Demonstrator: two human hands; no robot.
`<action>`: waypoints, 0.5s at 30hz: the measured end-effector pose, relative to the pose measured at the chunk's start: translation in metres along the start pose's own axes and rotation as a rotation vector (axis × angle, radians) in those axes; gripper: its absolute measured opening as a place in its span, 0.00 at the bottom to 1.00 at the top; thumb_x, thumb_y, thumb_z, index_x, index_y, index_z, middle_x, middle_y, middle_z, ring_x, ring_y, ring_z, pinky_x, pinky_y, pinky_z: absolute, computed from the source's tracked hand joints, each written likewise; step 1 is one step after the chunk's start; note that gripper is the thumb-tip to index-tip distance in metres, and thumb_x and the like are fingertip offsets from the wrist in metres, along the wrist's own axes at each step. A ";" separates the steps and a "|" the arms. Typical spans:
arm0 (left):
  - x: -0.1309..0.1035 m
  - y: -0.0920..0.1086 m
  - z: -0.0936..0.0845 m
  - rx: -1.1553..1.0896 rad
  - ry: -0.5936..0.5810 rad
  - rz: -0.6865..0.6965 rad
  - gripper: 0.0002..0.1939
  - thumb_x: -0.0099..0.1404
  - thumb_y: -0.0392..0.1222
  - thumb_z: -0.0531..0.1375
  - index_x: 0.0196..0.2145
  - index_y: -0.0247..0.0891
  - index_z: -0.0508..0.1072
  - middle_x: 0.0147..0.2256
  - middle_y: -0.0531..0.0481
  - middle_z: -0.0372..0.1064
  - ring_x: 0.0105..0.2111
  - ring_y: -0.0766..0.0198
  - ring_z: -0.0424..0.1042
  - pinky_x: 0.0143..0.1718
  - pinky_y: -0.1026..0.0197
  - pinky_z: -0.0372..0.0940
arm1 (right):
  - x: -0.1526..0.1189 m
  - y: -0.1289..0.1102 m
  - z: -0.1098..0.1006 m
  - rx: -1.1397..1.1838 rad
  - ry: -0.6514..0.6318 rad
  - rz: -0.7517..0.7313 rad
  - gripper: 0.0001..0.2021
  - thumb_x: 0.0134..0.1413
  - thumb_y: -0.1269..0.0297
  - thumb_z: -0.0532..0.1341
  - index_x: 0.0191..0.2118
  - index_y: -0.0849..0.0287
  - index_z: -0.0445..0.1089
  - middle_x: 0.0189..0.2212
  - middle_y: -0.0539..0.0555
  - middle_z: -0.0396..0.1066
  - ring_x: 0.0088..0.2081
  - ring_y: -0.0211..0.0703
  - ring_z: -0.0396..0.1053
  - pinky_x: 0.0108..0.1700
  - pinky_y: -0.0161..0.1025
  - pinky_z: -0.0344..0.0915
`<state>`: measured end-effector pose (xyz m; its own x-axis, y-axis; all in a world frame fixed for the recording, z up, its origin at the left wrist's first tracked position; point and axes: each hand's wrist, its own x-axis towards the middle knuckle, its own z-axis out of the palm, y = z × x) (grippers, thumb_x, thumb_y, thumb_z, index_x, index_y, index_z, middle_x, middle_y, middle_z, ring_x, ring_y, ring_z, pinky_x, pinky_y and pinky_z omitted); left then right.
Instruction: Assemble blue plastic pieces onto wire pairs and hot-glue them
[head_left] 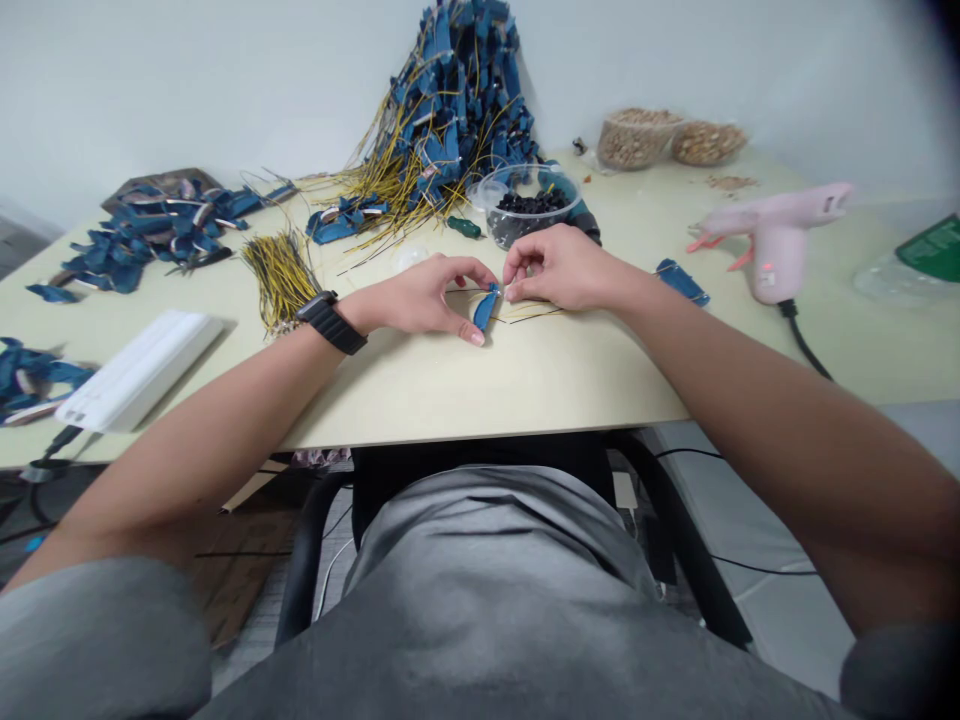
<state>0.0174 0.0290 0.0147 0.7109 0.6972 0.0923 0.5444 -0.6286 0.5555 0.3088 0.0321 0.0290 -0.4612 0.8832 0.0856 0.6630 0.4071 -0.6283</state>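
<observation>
My left hand, with a black watch on its wrist, grips a small curved blue piece between thumb and fingers, just above the table. Close beside it, my right hand is closed in a pinch at the piece's upper end. What lies between those fingertips is too small to make out. Thin yellow and black wires extend under my right hand and near the blue piece. Another blue piece lies to the right of my right wrist.
A tall pile of wired blue pieces stands at the back. Nearby are a tub of black parts, a wire bundle, pliers, a white power strip, and a pink glue gun with a trailing cord.
</observation>
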 end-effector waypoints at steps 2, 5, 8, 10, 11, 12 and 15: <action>0.000 -0.002 0.002 0.001 0.011 0.003 0.56 0.59 0.80 0.86 0.72 0.42 0.87 0.69 0.36 0.87 0.67 0.37 0.83 0.75 0.40 0.74 | 0.000 -0.001 0.001 0.026 -0.002 0.009 0.10 0.63 0.74 0.83 0.39 0.53 0.86 0.34 0.51 0.78 0.39 0.49 0.76 0.45 0.50 0.70; -0.001 -0.004 0.003 0.008 0.016 0.004 0.56 0.59 0.79 0.86 0.73 0.43 0.87 0.69 0.36 0.87 0.67 0.38 0.82 0.74 0.42 0.74 | 0.000 -0.003 0.003 0.050 -0.003 0.018 0.12 0.64 0.75 0.83 0.38 0.53 0.85 0.33 0.50 0.78 0.37 0.47 0.73 0.44 0.49 0.68; 0.000 -0.006 0.004 0.010 0.024 0.008 0.55 0.60 0.80 0.86 0.72 0.43 0.87 0.68 0.37 0.86 0.66 0.38 0.82 0.73 0.42 0.73 | 0.002 -0.003 0.005 0.056 -0.006 0.015 0.12 0.64 0.75 0.83 0.38 0.52 0.84 0.34 0.50 0.78 0.37 0.47 0.72 0.45 0.49 0.68; 0.000 -0.008 0.004 0.015 0.034 0.021 0.55 0.59 0.83 0.86 0.71 0.44 0.87 0.68 0.37 0.86 0.65 0.38 0.81 0.73 0.41 0.73 | 0.004 -0.001 0.006 0.055 -0.009 0.005 0.12 0.63 0.75 0.83 0.37 0.52 0.84 0.33 0.50 0.78 0.37 0.48 0.73 0.46 0.50 0.70; 0.000 -0.009 0.004 0.022 0.043 0.032 0.56 0.58 0.84 0.86 0.70 0.45 0.88 0.67 0.38 0.86 0.65 0.38 0.81 0.73 0.41 0.72 | 0.004 0.000 0.006 0.054 -0.010 0.001 0.12 0.63 0.74 0.83 0.37 0.51 0.84 0.33 0.51 0.77 0.38 0.48 0.73 0.46 0.50 0.70; 0.001 -0.009 0.004 0.031 0.053 0.043 0.56 0.58 0.85 0.86 0.70 0.45 0.88 0.66 0.38 0.86 0.65 0.38 0.80 0.72 0.41 0.72 | 0.005 0.001 0.006 0.054 -0.011 -0.004 0.12 0.63 0.74 0.83 0.38 0.51 0.84 0.33 0.51 0.77 0.38 0.49 0.74 0.46 0.50 0.71; 0.002 -0.011 0.004 0.052 0.072 0.068 0.57 0.56 0.89 0.85 0.68 0.44 0.89 0.63 0.37 0.86 0.64 0.37 0.78 0.71 0.41 0.71 | 0.006 0.002 0.006 0.050 -0.017 -0.007 0.11 0.63 0.72 0.83 0.38 0.51 0.83 0.34 0.52 0.78 0.39 0.50 0.75 0.47 0.52 0.73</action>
<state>0.0143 0.0359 0.0054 0.7145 0.6738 0.1885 0.5192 -0.6912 0.5026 0.3038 0.0367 0.0235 -0.4756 0.8762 0.0775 0.6297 0.4007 -0.6655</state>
